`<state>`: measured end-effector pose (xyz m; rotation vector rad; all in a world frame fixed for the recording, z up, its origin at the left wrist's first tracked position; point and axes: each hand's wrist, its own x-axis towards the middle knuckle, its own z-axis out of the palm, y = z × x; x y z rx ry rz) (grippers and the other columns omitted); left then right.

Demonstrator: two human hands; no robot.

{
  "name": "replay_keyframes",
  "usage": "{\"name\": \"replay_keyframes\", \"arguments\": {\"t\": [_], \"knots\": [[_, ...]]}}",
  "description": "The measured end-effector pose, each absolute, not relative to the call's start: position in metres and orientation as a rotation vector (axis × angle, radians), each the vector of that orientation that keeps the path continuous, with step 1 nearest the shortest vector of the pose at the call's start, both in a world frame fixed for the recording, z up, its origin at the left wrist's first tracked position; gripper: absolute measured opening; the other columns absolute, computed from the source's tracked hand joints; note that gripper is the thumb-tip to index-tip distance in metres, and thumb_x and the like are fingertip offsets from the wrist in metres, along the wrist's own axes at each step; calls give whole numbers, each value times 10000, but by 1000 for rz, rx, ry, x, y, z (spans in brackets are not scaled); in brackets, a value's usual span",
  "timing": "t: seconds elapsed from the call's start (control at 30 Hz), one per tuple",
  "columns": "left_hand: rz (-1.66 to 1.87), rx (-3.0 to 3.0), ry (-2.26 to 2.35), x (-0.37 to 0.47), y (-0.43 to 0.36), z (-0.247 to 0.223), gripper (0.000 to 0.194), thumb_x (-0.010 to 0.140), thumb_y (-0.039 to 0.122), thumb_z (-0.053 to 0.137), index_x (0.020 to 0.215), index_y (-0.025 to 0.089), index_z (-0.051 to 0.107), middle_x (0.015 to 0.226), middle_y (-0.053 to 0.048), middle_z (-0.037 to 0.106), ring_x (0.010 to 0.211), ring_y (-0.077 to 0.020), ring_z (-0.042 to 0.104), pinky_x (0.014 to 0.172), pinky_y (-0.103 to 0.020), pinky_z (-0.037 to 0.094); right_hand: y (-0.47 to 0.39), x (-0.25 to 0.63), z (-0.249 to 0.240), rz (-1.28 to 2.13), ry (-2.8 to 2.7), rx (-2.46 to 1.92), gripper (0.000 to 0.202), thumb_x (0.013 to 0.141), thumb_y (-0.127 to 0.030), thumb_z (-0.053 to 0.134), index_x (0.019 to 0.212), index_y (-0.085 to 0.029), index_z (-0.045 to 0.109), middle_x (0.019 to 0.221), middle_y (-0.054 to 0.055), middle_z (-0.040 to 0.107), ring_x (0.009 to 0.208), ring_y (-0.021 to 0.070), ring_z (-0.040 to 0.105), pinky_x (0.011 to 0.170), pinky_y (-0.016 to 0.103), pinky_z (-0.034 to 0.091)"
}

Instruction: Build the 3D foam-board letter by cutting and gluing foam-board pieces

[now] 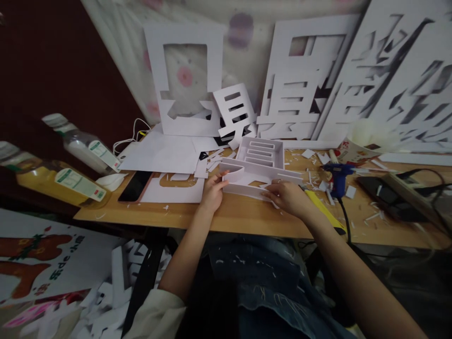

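A white foam-board frame (252, 189) with thin upright walls lies at the front of the wooden table, before me. My left hand (212, 192) is closed on its left end, thumb and fingers pinching the wall by the curved corner. At the right part of its near wall, my right hand (287, 195) is closed with the fingertips pressed on the strip; the exact grip is partly hidden. Just behind stands a white foam-board box shape (261, 149) with slots in its face, touching or nearly touching the frame.
A blue glue gun (339, 178) and a yellow-handled cutter (323, 209) lie right of my right hand. Leftward are a phone (136, 186), a white sheet (165, 150) and two bottles (79, 183). Cut-out boards (300, 70) lean behind. White scraps (310, 176) litter the wooden table (247, 221).
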<state>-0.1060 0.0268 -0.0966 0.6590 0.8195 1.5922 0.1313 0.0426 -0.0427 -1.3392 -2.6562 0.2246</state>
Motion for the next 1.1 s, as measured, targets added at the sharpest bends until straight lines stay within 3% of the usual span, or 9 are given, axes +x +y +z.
{"name": "replay_keyframes", "arguments": {"t": [0.8,1.0,1.1], "knots": [[1596,615,815,-107,27,-97,252,615,48,699,814,200,723,1042,-8,744,1185,-217,582,1090,-345,329,39,128,-37,239,-2673,-1384,271,932,-254,525,695,-189,639,764,66,658,718,191,588,649,275,346],[1568,577,794,-110,29,-97,89,777,175,640,834,172,708,1047,-53,733,1148,-241,608,1055,-399,391,38,128,-36,243,-2654,-1410,274,929,-257,544,681,-190,640,730,60,662,708,188,591,631,265,332],[1560,583,806,-111,30,-98,211,898,309,627,1023,145,668,1145,-81,676,1091,-236,623,974,-453,477,39,128,-37,244,-2650,-1401,257,926,-250,543,703,-190,656,751,62,669,720,187,597,630,264,333]]}}
